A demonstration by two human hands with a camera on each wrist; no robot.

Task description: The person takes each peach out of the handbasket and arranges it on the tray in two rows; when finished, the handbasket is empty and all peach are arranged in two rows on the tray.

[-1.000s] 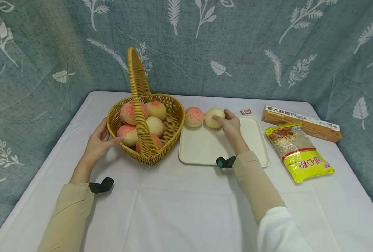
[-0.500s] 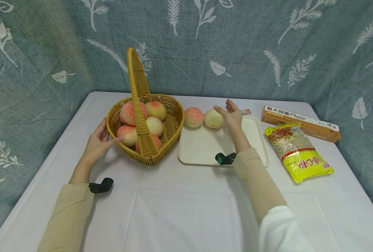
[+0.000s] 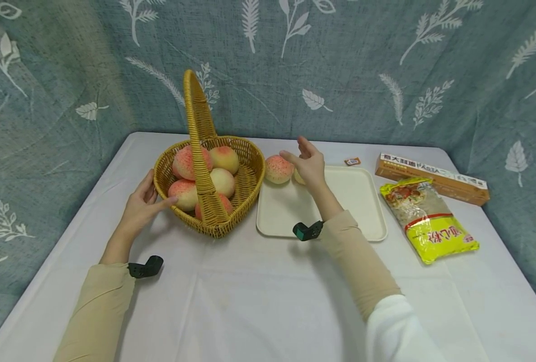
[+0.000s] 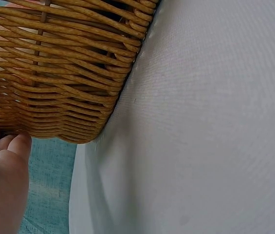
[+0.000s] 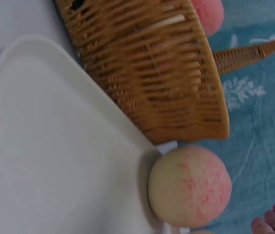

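**Basket steadied, free hand over the tray**

Lying nearest, on the white tablecloth, two beige sleeves reaching forward, each with a small black camera clipped at the wrist

Resting against the near left wall of the basket, the left hand: fingers nearly straight, thumb laid along the rim, touching the weave rather than gripping it, seemingly bracing the basket so as not to slide. Piled inside, several peaches, under the tall upright handle

Lying just right of the basket, the cream tray, its left edge close to the wicker. Hovering above its far left corner, the right hand: fingers spread and loosely extended, holding nothing. Sitting at that corner, a pink-speckled peach, just beside the fingers; a paler peach mostly hidden behind the palm

Lying well to the right, a yellow noodle packet; beyond it, a pasta box, and a small orange sachet behind the tray. Hanging at the back, a blue leaf-print curtain
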